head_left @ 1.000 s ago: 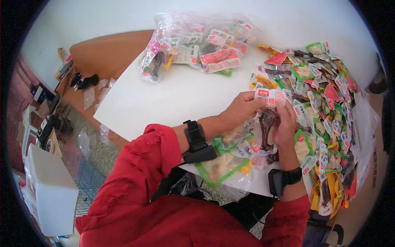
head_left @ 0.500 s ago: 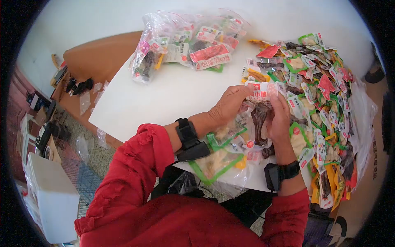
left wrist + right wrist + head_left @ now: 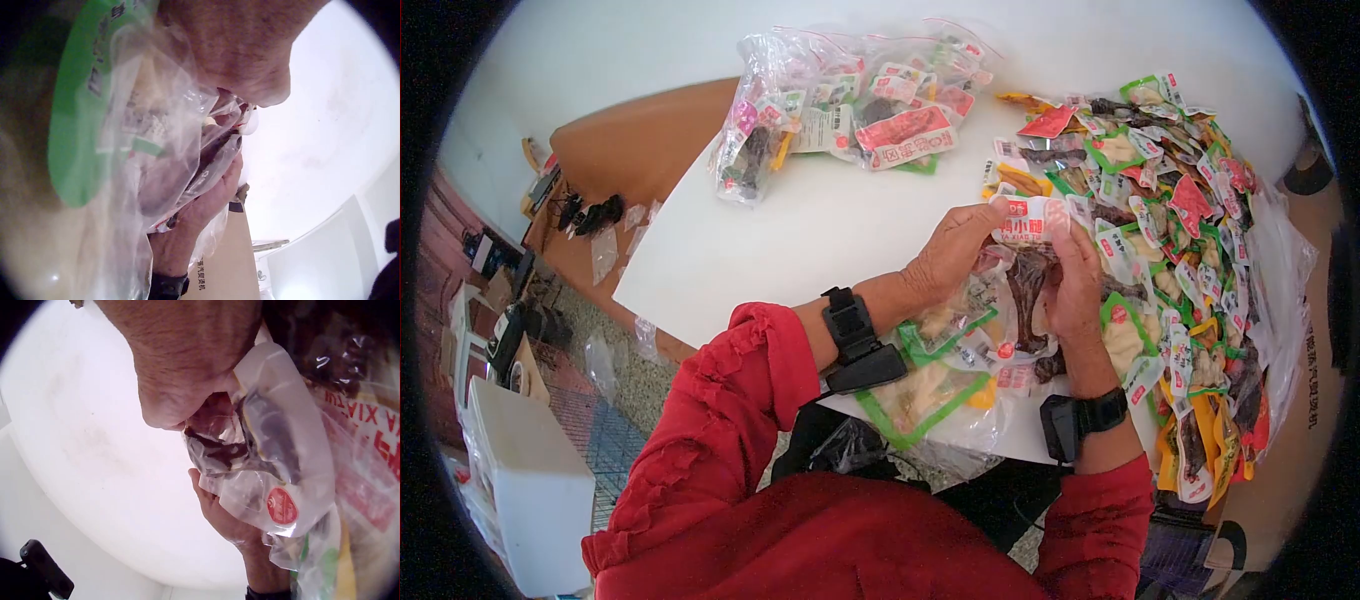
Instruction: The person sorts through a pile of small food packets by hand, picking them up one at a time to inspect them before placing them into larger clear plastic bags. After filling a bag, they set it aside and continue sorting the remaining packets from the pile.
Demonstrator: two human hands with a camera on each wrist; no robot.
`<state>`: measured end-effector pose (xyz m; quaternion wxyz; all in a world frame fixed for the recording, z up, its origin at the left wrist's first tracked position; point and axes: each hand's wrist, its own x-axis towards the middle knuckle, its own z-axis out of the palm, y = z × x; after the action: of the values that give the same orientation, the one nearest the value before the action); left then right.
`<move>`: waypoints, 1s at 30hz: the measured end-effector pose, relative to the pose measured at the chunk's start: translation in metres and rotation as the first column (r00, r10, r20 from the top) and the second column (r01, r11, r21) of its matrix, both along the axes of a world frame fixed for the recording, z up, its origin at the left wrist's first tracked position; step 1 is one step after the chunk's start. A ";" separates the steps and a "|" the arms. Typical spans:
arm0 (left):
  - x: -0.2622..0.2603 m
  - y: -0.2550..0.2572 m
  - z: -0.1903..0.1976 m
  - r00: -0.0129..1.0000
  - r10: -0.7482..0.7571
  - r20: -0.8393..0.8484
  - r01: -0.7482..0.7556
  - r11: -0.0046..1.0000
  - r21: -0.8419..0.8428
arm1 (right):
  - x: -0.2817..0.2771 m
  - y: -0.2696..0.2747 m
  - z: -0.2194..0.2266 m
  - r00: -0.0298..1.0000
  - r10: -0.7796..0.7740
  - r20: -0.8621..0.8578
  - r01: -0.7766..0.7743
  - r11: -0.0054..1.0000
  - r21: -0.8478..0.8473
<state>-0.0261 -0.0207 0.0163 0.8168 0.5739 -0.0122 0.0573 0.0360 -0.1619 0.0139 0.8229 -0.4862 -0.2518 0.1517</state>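
Between my two hands is a clear vacuum-packed duck drumstick (image 3: 1027, 290), dark brown, with a red-and-white label along its top. My left hand (image 3: 953, 252) pinches the label's left corner between thumb and fingers. The right hand (image 3: 1075, 285) grips the right edge, its thumb on the label front. In the right wrist view the packet (image 3: 315, 469) shows a round red sticker at its lower end. Just below the hands, green-edged packets (image 3: 920, 400) with pale contents lie in clear plastic at the table's front edge; this plastic (image 3: 181, 112) overlaps the drumstick packet in the left wrist view.
A large heap of mixed food packets (image 3: 1170, 230) covers the table's right side, with crumpled clear plastic (image 3: 1280, 290) along its outer edge. Filled clear zip bags (image 3: 850, 110) stand at the back of the white table (image 3: 800, 240). A white box (image 3: 530, 490) is at the far left.
The head view has shifted slightly, moving the scene a little leftward. Both hands keep hold of the drumstick packet, and its label now faces the head camera more fully.
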 end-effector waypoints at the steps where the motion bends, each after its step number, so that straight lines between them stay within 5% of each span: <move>1: 0.001 -0.003 0.001 0.999 0.039 0.004 -0.038 0.999 -0.030 | 0.000 0.000 0.000 1.000 -0.001 0.009 0.001 1.000 -0.002; 9: 0.002 -0.001 -0.002 1.000 0.008 0.008 -0.007 0.997 -0.080 | -0.002 0.000 0.001 0.998 -0.059 -0.016 0.058 0.998 -0.039; 14: 0.007 0.001 -0.008 0.989 -0.134 0.053 0.132 0.990 0.051 | 0.001 0.000 0.000 0.990 -0.138 0.026 0.140 0.988 -0.072; 18: 0.007 -0.010 -0.008 0.980 -0.077 0.185 0.052 0.989 0.140 | 0.000 0.003 0.000 0.981 -0.194 -0.002 0.194 0.980 -0.044; 21: 0.005 -0.006 -0.002 0.997 -0.075 0.034 0.069 0.984 0.165 | 0.001 0.000 0.000 0.978 -0.206 0.035 0.208 0.976 -0.067; 23: 0.006 -0.004 -0.003 0.999 -0.011 -0.046 0.013 1.000 0.023 | 0.001 -0.002 0.002 0.975 -0.190 0.111 0.202 0.973 -0.113; 25: 0.008 0.001 -0.005 1.000 0.015 -0.022 -0.015 1.000 -0.005 | -0.001 -0.003 0.004 0.994 -0.063 0.087 0.076 0.984 -0.162; 30: 0.011 0.002 -0.009 0.999 0.043 0.002 -0.043 0.997 -0.065 | -0.001 -0.002 -0.001 0.985 -0.063 0.159 0.097 0.972 -0.216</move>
<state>-0.0152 -0.0187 0.0075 0.8336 0.5471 0.0007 0.0763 0.0351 -0.1642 0.0129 0.7471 -0.5954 -0.2749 0.1083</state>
